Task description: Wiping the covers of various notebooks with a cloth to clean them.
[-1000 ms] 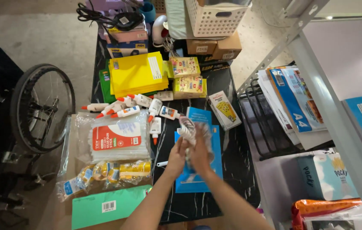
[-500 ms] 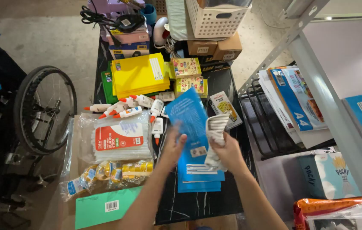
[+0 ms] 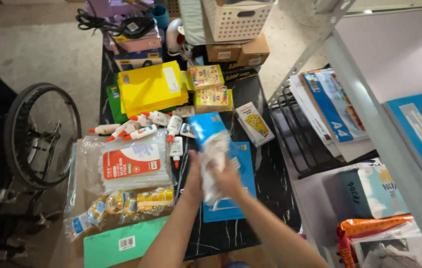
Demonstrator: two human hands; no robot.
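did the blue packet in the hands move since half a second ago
Yes. The blue packet has swung upright and nearer the small yellow boxes, now gripped between both the left hand and right hand.

both forearms reach in from the near edge. left hand (image 3: 194, 174) and right hand (image 3: 229, 178) meet close together, fingers curled shut.

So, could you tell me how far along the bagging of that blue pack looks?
In hand: the left hand and right hand grip a clear plastic bag around the lower part of a blue pack. Its top is uncovered. Another blue pack lies bare on the table.
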